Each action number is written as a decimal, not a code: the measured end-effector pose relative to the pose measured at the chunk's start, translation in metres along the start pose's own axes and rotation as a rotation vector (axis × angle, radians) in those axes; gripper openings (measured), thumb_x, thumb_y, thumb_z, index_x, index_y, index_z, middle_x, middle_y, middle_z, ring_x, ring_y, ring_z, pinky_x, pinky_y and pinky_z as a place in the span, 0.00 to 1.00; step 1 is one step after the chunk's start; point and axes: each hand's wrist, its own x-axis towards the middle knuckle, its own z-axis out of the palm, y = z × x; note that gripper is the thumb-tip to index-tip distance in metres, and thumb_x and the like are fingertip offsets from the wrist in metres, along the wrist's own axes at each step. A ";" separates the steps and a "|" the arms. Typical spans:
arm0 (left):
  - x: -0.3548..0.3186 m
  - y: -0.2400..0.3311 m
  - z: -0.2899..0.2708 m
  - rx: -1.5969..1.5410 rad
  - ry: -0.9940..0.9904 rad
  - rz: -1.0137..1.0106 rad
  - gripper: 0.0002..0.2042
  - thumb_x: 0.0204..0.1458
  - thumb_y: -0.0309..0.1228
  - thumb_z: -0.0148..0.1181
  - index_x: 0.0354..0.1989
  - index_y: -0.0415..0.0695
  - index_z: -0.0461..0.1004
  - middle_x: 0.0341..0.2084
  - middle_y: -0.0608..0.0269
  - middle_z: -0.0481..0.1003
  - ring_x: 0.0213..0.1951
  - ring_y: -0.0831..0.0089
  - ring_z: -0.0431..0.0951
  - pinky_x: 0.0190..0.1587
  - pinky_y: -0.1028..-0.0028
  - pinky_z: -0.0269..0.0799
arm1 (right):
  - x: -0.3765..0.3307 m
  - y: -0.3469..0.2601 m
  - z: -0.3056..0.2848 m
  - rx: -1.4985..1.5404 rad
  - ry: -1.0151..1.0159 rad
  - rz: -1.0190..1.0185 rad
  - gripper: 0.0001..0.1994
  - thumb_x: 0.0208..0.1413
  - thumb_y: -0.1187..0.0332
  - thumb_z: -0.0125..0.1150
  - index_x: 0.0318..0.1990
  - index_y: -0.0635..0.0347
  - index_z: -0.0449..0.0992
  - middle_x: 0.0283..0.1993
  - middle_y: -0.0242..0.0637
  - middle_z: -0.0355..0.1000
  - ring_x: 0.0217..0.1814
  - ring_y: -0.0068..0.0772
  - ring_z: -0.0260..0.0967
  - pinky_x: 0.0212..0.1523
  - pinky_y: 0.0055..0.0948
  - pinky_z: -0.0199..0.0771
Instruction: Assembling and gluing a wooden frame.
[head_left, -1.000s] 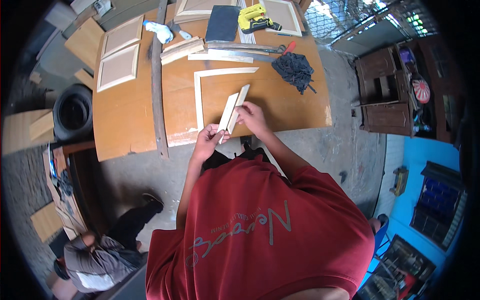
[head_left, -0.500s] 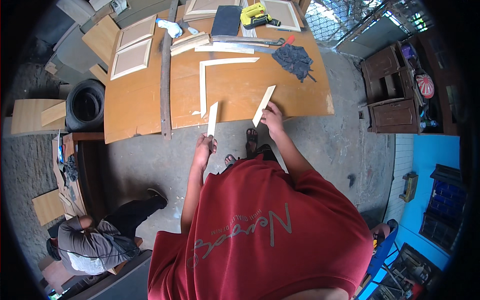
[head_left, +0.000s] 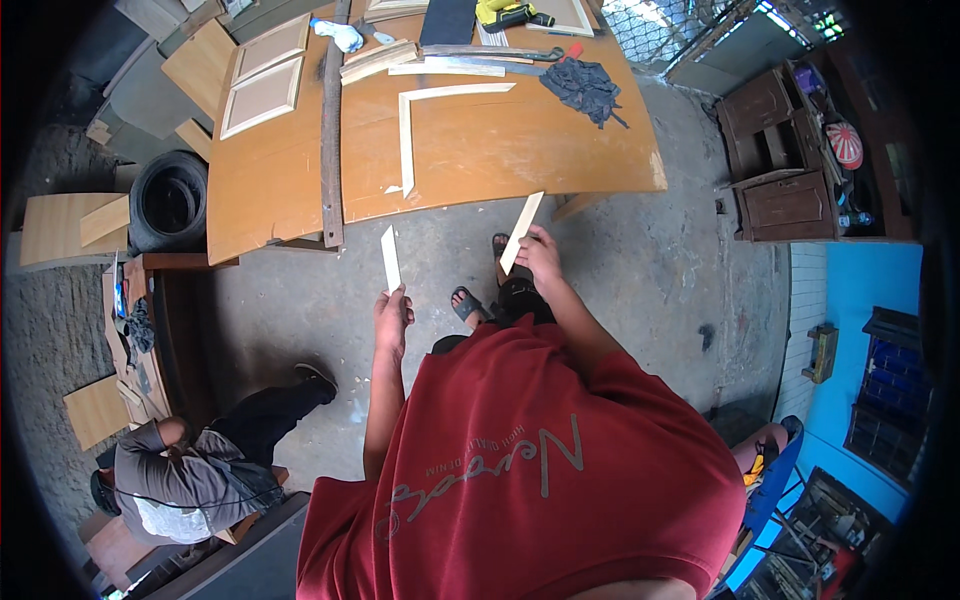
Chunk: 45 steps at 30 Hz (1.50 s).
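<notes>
My left hand is closed round the lower end of a short wooden strip with an angled tip, held over the floor just off the table's near edge. In my right hand a second short wooden strip with slanted ends is gripped near its lower part, its top close to the table edge. The two strips are apart. On the wooden table, two pale strips lie at a right angle, meeting at the far left corner. A small offcut lies by the near end of that corner piece.
A long dark bar crosses the table at left, beside two panelled frames. Farther back lie a yellow power tool, loose strips and a dark cloth. A tyre stands left; a seated person is lower left.
Both hands have drawn back from the table with their strips. The left strip has moved left and now leans the other way. The table sits higher in view.
</notes>
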 end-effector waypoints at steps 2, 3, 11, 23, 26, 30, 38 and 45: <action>0.000 0.002 0.002 0.012 0.000 0.000 0.11 0.64 0.39 0.60 0.37 0.49 0.67 0.23 0.68 0.71 0.20 0.80 0.68 0.25 0.77 0.64 | 0.000 0.000 -0.003 0.017 0.023 0.030 0.17 0.60 0.77 0.57 0.57 0.59 0.72 0.41 0.38 0.76 0.37 0.28 0.78 0.33 0.27 0.79; 0.002 0.004 0.005 0.025 0.000 0.001 0.11 0.64 0.40 0.60 0.36 0.49 0.67 0.23 0.69 0.71 0.20 0.80 0.68 0.25 0.77 0.64 | 0.003 -0.001 -0.004 0.015 0.023 0.032 0.17 0.60 0.77 0.57 0.57 0.59 0.72 0.41 0.38 0.76 0.37 0.28 0.78 0.33 0.27 0.79; 0.019 0.017 0.032 0.244 0.023 0.054 0.12 0.62 0.39 0.63 0.39 0.46 0.70 0.24 0.70 0.71 0.21 0.80 0.67 0.25 0.77 0.64 | 0.052 -0.022 0.005 -0.344 0.022 -0.162 0.24 0.60 0.76 0.63 0.64 0.55 0.67 0.44 0.40 0.78 0.39 0.29 0.79 0.37 0.28 0.79; 0.068 0.034 0.103 1.049 0.047 0.515 0.16 0.57 0.34 0.67 0.53 0.50 0.74 0.35 0.56 0.78 0.39 0.56 0.79 0.44 0.58 0.74 | 0.218 -0.141 0.024 -0.883 0.109 -0.449 0.23 0.54 0.71 0.66 0.59 0.60 0.75 0.46 0.48 0.82 0.49 0.45 0.81 0.53 0.40 0.79; 0.088 0.044 0.126 1.237 0.109 0.492 0.19 0.54 0.38 0.68 0.55 0.54 0.77 0.50 0.56 0.75 0.57 0.53 0.73 0.59 0.46 0.66 | 0.213 -0.169 0.036 -1.124 0.153 -0.546 0.21 0.55 0.66 0.66 0.57 0.61 0.77 0.46 0.50 0.81 0.52 0.49 0.79 0.55 0.44 0.78; 0.108 0.053 0.156 1.391 0.136 0.618 0.21 0.55 0.40 0.68 0.59 0.61 0.77 0.57 0.55 0.70 0.63 0.51 0.67 0.68 0.45 0.56 | 0.200 -0.183 0.043 -1.257 0.063 -0.493 0.28 0.56 0.60 0.67 0.63 0.59 0.71 0.57 0.53 0.75 0.58 0.54 0.74 0.58 0.48 0.76; 0.122 0.061 0.176 1.504 0.173 0.777 0.27 0.51 0.34 0.66 0.63 0.67 0.75 0.48 0.59 0.71 0.54 0.57 0.70 0.62 0.53 0.62 | 0.188 -0.166 0.042 -1.074 0.139 -0.491 0.31 0.54 0.66 0.69 0.66 0.57 0.68 0.61 0.50 0.64 0.60 0.56 0.71 0.60 0.49 0.74; 0.129 0.082 0.175 1.444 -0.003 0.855 0.26 0.51 0.34 0.66 0.62 0.56 0.76 0.49 0.57 0.71 0.55 0.55 0.70 0.59 0.56 0.66 | 0.188 -0.151 0.049 -1.064 0.024 -0.597 0.28 0.54 0.70 0.67 0.64 0.55 0.72 0.59 0.48 0.65 0.60 0.55 0.69 0.62 0.46 0.72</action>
